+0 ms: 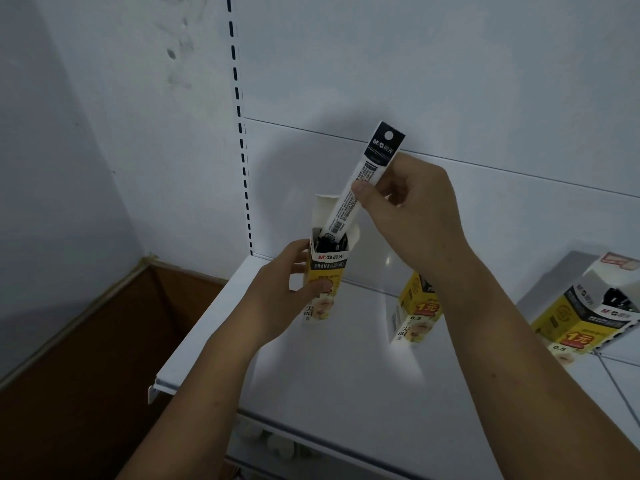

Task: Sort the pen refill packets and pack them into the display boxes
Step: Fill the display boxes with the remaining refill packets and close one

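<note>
White packet, pinched in fingers of the right hand, slants down-left, its lower end inside the box (upright, open-topped) gripped by the left hand.

White refill packet tilted, lower end inside upright yellow display box

The left forearm and right forearm are bare along all their visible length. The left hand and right hand are bare too, with short thumbnails.
</note>
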`<move>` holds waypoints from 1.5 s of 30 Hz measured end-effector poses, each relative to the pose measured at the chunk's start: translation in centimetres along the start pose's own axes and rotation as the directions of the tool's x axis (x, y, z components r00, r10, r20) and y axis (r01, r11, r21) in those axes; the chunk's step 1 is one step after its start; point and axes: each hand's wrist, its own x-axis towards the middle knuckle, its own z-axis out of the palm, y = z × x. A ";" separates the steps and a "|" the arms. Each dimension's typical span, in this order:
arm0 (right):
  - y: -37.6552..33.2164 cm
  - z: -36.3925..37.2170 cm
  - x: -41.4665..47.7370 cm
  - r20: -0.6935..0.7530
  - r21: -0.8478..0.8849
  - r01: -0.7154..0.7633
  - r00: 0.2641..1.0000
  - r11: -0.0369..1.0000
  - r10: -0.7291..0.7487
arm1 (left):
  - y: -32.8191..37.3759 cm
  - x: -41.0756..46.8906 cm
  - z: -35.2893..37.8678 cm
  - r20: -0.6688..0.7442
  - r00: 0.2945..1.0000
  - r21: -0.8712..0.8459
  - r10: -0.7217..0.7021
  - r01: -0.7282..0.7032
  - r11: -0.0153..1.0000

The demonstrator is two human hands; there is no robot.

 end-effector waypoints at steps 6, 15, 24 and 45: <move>0.4 0.7 0.1 0.056 -0.005 0.001 0.998 1.000 -0.001 | 0.1 0.1 0.2 -0.003 1.000 0.012 0.005 -0.005 1.000; -0.5 -0.9 -0.1 -0.085 0.057 0.025 0.996 0.998 -0.021 | 0.2 0.0 0.0 -0.002 1.000 0.035 -0.020 0.020 0.999; 0.3 0.2 -0.3 -0.010 -0.014 0.029 1.000 0.999 -0.029 | 0.5 0.1 0.1 0.005 1.000 0.044 -0.011 0.011 0.999; 0.5 0.1 -0.4 0.072 -0.028 0.023 0.997 0.999 -0.021 | 0.4 -0.1 0.3 0.004 1.000 0.037 -0.001 0.001 0.999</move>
